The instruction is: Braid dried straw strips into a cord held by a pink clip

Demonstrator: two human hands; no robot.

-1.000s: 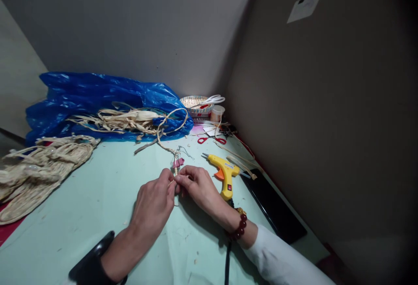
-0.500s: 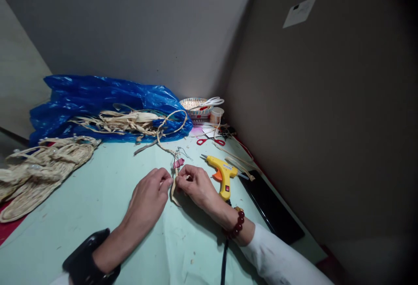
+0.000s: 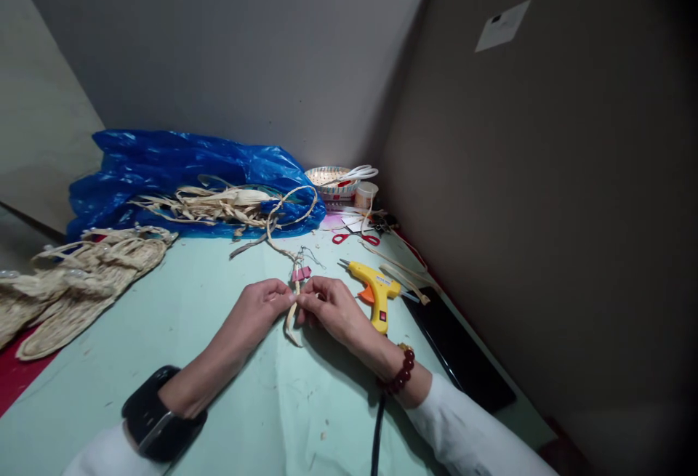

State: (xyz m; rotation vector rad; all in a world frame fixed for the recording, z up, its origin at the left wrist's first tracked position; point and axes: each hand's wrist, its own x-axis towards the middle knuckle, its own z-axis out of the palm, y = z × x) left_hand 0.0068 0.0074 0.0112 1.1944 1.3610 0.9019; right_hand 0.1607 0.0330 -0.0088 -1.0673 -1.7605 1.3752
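My left hand and my right hand meet at a pale dried-fibre strip. Both are closed, thumb and fingers pinching the strip from either side. Its loose tail hangs below my fingertips on the green table cover. Just above them, a small pink piece sits at the top of the strip, beside a thin wire loop. From there a twisted fibre cord runs up and curls into a loop near the blue bag. A yellow glue gun lies right of my right hand.
A blue plastic bag with dried fibre lies at the back. Woven sandals rest on the left. Red-handled scissors, a basket and a cup are behind the glue gun. A flat black object lies right.
My left hand has moved right and closed its fingertips onto the strip beside my right hand. The whole view has shifted slightly.
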